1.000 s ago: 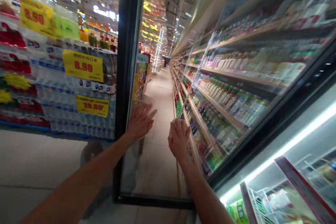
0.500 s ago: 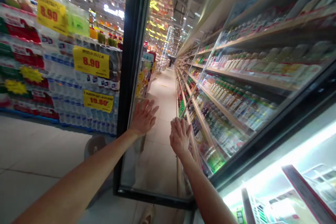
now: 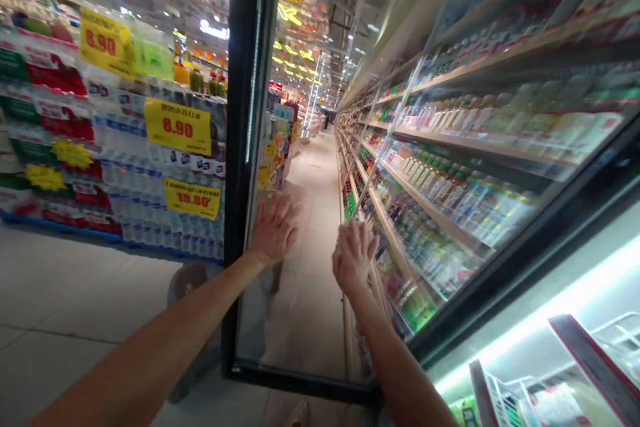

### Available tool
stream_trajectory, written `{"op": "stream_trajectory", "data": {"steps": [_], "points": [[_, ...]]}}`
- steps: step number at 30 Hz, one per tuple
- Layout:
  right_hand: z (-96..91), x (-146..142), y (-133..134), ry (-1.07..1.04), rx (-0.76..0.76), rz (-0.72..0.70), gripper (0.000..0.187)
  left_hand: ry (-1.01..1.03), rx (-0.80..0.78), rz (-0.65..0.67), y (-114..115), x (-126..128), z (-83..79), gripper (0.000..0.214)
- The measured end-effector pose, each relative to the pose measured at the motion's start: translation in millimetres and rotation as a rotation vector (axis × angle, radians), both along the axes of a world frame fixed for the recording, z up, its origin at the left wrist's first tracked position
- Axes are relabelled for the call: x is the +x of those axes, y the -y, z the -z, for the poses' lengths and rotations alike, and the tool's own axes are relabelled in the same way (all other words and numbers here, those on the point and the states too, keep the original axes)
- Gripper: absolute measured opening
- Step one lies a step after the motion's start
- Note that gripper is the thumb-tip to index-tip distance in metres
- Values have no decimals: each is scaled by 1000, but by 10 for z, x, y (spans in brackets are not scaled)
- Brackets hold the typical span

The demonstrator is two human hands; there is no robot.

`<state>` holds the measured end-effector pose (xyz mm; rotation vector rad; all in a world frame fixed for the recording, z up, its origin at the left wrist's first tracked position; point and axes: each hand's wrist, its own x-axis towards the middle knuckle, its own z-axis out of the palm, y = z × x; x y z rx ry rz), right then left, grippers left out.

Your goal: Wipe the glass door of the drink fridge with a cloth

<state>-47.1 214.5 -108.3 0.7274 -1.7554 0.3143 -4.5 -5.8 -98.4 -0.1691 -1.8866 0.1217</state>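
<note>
An open glass door with a black frame stands in front of me. My left hand is stretched out at the left part of the pane, near the frame upright, palm towards the glass and fingers spread. Lower and to the right, my right hand is also up at the pane, its back to me. Its fingers are apart and slightly bent, a little blurred. I see no object in either hand. Whether the right palm fully touches the glass is hidden.
Right of the door, a lit refrigerated cabinet holds wire racks and packages. Bottle shelves show in the pane along an aisle. On the left stand stacked water packs with yellow price signs. A grey rounded object is behind the door frame.
My right hand has moved slightly right and up. My left hand stays at nearly the same place on the pane. The whole view has shifted a little.
</note>
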Motion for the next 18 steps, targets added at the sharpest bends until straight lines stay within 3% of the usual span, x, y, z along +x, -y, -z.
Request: {"op": "stream_trajectory", "data": {"steps": [2, 3, 5, 7, 9, 10, 12, 15, 17, 18], "points": [[0, 2, 58, -8, 158, -58, 51, -26, -9, 23, 11, 6, -20, 55], [-13, -33, -19, -20, 154, -50, 51, -31, -14, 34, 15, 14, -33, 58], [-63, -149, -311, -43, -8, 34, 52, -27, -21, 48, 21, 33, -56, 61], [-125, -270, -613, -39, -289, 154, 53, -6, -19, 46, 22, 44, -64, 63], [-163, -318, -728, 0, -510, 230, 54, 10, -11, 41, 18, 39, -58, 65], [-163, -301, -687, 18, -547, 237, 54, 13, -7, 40, 14, 32, -51, 65], [-127, -201, -437, 28, -432, 176, 53, -1, -6, 38, 7, 14, -40, 66], [-52, -34, 26, 1, -5, -3, 49, -39, -21, 37, 5, -6, -44, 66], [-45, -17, 106, -22, 206, -73, 46, -44, -29, 40, 11, -8, -59, 66], [-62, -49, 37, -42, 239, -75, 46, -40, -30, 44, 15, -6, -67, 67]]}}
